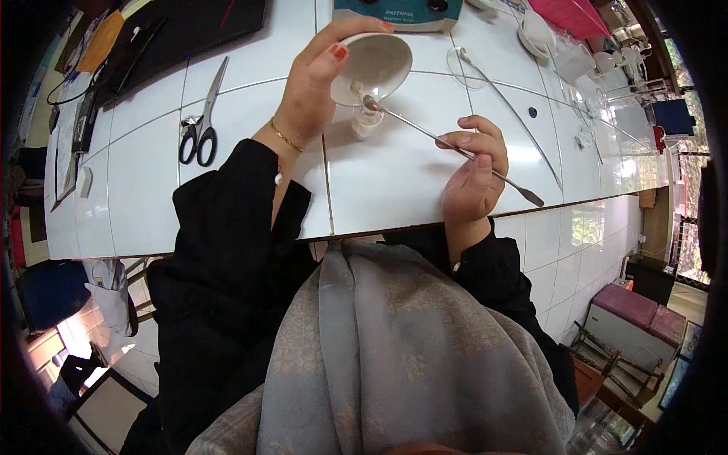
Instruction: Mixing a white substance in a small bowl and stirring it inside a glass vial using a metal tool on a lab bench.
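My left hand (318, 79) grips a white porcelain bowl (384, 60) by its rim and tilts it towards me. A small pale lump of powder (358, 88) clings near the bowl's lower edge. Between the fingers of my right hand (475, 170) is a metal lab spatula (424, 128). Its spoon end is at the bowl's lower lip, and its flat end points down to the right. Directly below the lip, a small clear glass vial (364, 125) stands on the white tiled bench (387, 187). Whether the spoon touches the bowl or vial, I cannot tell.
Black-handled scissors (202, 122) lie to the left, beside crumpled foil (190, 121). A teal magnetic stirrer (398, 14) sits behind the bowl. Right of it are a watch glass (463, 65), a long thin rod (512, 114) and a black round cap (532, 112). White bowls (534, 37) stand farther back.
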{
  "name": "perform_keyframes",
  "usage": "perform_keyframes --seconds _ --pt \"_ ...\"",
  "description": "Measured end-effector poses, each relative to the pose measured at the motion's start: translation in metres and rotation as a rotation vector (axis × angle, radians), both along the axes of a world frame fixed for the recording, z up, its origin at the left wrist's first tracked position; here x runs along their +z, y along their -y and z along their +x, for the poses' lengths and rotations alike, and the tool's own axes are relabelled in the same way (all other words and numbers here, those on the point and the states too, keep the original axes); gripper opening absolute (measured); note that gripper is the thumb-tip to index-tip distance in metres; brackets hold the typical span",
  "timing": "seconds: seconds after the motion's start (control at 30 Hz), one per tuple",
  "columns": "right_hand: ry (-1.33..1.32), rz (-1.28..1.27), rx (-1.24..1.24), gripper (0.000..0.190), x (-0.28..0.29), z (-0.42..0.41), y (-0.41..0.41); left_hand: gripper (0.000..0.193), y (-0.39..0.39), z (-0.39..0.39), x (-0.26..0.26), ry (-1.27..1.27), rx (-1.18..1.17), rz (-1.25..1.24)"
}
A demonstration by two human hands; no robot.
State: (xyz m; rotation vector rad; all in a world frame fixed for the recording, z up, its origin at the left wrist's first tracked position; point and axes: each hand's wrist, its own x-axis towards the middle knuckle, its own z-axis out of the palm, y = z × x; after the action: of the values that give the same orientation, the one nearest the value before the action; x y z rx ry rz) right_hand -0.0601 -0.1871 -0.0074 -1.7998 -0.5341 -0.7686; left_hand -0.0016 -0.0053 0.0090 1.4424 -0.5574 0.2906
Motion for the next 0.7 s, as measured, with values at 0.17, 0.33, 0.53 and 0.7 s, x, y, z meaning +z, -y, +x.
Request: perform_keyframes --seconds 0.17,0.33,0.53,0.7 --pt "0.001 0.025 -0.012 0.026 0.0004 -0.0008 -0.0001 0.041 -0.0003 0.0005 0.0018 -0.014 -0.034 -0.038" --pt "0.019 0.039 -0.018 0.027 -0.0013 0.0003 0.0003 0.04 -0.0002 0.0004 -0.0002 0.003 -0.021 -0.032" --pt "0.072 0.043 -0.023 0.031 -0.0042 0.0028 -0.0019 0.039 0.0005 0.0003 0.0009 0.006 -0.018 -0.03" --pt "0.067 0.013 -0.028 0.033 -0.0032 0.0034 -0.0026 0.039 0.0003 0.0004 0.0 0.013 -0.005 -0.023"
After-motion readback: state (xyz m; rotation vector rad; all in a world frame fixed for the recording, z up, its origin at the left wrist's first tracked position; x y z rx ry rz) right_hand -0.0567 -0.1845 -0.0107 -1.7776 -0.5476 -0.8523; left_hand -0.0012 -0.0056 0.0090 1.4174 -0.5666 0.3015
